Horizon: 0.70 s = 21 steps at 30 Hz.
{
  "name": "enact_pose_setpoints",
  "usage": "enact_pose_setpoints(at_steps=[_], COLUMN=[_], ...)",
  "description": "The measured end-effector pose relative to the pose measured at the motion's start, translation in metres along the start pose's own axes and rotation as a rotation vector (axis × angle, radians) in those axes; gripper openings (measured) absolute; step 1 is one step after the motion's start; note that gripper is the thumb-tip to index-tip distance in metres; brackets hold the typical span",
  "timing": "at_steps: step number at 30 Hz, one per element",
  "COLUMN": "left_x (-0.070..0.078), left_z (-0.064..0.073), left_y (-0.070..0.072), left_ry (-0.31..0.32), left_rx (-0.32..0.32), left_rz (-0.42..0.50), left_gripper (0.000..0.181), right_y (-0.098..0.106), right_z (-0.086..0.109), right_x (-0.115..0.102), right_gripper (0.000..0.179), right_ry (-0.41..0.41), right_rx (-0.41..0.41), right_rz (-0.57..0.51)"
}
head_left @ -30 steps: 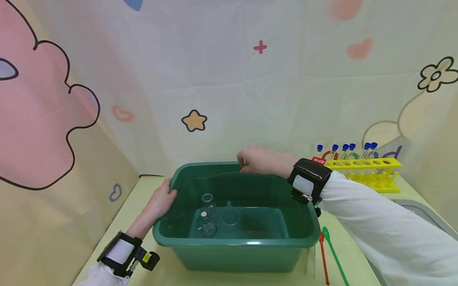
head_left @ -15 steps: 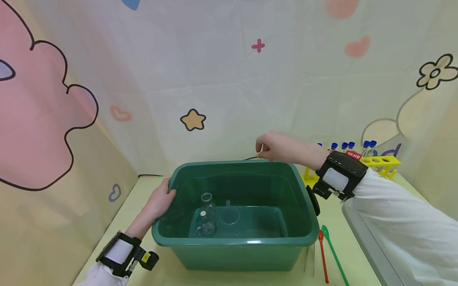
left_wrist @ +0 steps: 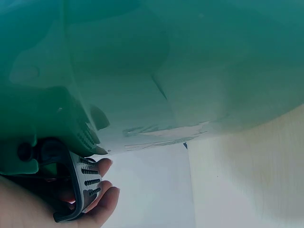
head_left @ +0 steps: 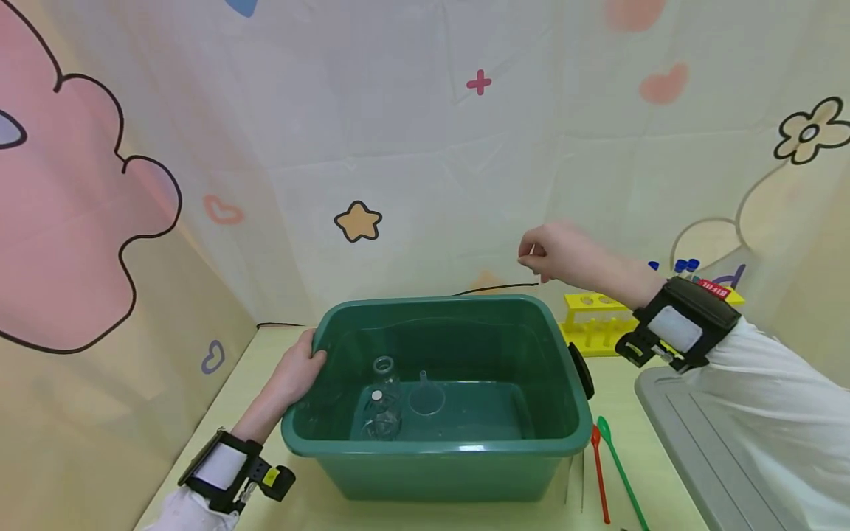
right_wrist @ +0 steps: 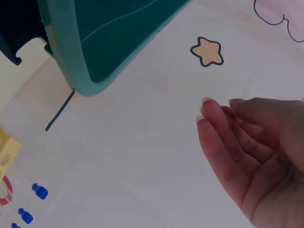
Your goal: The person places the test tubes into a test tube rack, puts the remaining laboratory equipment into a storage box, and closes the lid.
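Observation:
A green plastic tub stands on the table in the head view. My left hand grips its left end; in the left wrist view the fingers pass through the black-and-grey handle. Inside, on the left, are a clear glass bottle and a clear round piece with a short stem. Beyond the tub's back right corner, my right hand hovers in the air. Its fingers are not in that left view; the right wrist view shows the right fingers loosely bent, holding nothing.
A yellow test tube rack with blue-capped tubes stands at the back right, partly behind the right arm. Right of the tub lie a red long-handled spoon, a green one and thin clear rods. A grey ridged surface borders the right side.
The right hand has risen from the tub's back rim and moved right, toward the rack, uncovering the tub's right handle. The left hand and tub have stayed in place.

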State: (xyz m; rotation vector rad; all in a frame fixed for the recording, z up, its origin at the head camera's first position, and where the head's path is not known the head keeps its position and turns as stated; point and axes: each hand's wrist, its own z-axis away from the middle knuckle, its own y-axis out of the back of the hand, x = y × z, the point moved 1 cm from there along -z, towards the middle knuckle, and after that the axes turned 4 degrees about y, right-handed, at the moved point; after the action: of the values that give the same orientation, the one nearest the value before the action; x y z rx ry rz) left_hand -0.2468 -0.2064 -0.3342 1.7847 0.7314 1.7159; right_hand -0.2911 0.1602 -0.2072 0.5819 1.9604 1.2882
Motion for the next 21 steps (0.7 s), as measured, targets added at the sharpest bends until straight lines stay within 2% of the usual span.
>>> enact_pose_setpoints(at_steps=[5,11,16,21], left_x=[0.0,0.0,0.0,0.0], left_z=[0.0,0.001,0.0,0.0], left_y=[0.0,0.0,-0.001,-0.001], left_ry=[0.01,0.014,0.005,0.005], left_rx=[-0.006,-0.005,0.005,0.007], left_rz=[0.008,0.011,0.006,0.008], left_gripper=[0.04,0.04,0.04,0.04], right_y=[0.009,0.015,0.011,-0.005], right_z=[0.009,0.024,0.04,0.056], right_x=[0.011,0.031,0.053,0.076], right_gripper=[0.009,0.013,0.018,0.02], right_ry=[-0.082,-0.191,-0.28,-0.363], right_rx=[0.074,0.119,0.09,0.049], right_rz=[-0.014,-0.028,-0.026,-0.043])
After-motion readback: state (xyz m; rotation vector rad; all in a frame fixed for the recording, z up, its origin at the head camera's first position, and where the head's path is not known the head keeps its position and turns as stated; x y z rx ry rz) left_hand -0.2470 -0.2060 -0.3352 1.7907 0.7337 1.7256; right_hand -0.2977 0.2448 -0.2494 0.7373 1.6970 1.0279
